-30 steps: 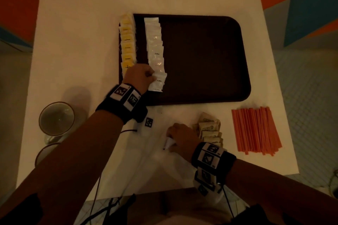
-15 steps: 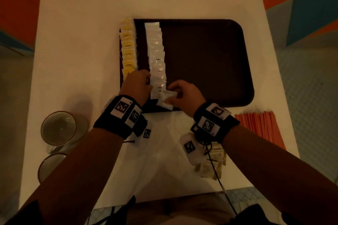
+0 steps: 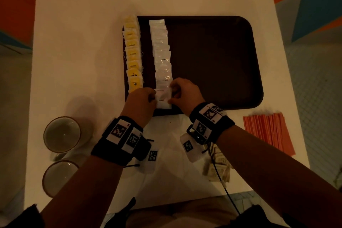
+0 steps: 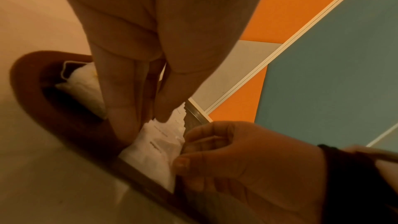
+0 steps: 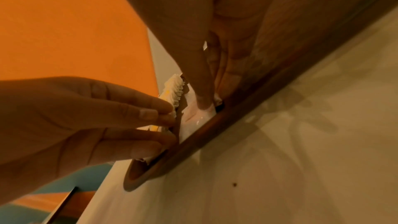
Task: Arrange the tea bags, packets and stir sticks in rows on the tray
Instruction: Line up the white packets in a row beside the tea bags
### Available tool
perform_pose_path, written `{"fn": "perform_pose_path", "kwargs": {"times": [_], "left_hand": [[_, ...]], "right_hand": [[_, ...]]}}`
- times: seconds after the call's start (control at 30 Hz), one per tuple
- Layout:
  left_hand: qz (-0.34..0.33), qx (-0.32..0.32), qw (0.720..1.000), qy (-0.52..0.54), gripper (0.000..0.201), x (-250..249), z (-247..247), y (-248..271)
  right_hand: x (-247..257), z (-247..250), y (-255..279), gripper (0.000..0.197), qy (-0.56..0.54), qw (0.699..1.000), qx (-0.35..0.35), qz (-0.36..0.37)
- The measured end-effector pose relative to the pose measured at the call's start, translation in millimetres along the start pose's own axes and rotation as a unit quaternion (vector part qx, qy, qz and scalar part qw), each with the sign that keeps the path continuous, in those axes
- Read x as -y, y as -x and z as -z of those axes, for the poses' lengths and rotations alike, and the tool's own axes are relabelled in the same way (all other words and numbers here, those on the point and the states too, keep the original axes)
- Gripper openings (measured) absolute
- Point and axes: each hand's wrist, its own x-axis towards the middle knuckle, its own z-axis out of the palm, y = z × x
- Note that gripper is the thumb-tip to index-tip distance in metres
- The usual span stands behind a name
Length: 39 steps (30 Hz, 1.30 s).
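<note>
A dark brown tray (image 3: 212,61) holds a row of yellow tea bags (image 3: 132,53) along its left edge and a row of white packets (image 3: 161,52) beside it. Both hands meet at the near end of the white row, over the last white packet (image 3: 162,99). My left hand (image 3: 152,96) touches the packet's left edge with straight fingertips (image 4: 127,125). From the right, my right hand (image 3: 171,93) pinches its other edge between thumb and curled fingers (image 4: 187,135). The packet (image 4: 157,144) lies flat just inside the tray's near rim (image 5: 193,149).
Orange stir sticks (image 3: 268,131) lie in a bundle on the white table to the right of the tray. A pile of brown packets (image 3: 218,168) sits under my right forearm. Two cups (image 3: 62,133) (image 3: 59,177) stand at the left near edge.
My right hand rose from the table by the brown packets with a white packet and brought it to the near end of the white row. The left hand stayed at that end.
</note>
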Motion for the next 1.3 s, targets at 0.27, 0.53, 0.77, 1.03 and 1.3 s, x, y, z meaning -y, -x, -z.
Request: {"fn": "perform_pose_path", "kwargs": {"times": [0.27,0.53,0.77,1.03,1.3], "left_hand": [[-0.010,-0.008,1.000,0.013,0.013,-0.6,-9.4,-1.7],[-0.029,-0.017,0.999,0.029,0.009,0.8,-11.3,-1.5],[-0.018,-0.014,0.984,0.175,0.024,2.8,-4.4,10.0],[0.023,0.028,0.922,0.385,0.004,-7.4,-11.3,4.8],[-0.138,0.018,0.989,0.053,0.007,-3.8,4.3,-17.4]], "right_hand": [[1.7,-4.4,3.3,0.055,0.104,0.993,0.043,0.041],[9.4,-6.0,1.1,0.034,0.079,0.995,0.045,0.035],[2.3,21.9,17.0,0.017,-0.192,0.981,-0.023,-0.017],[7.1,10.1,31.5,0.033,-0.350,0.932,0.080,-0.056],[-2.7,13.2,29.9,0.025,-0.181,0.983,0.021,-0.019]]}}
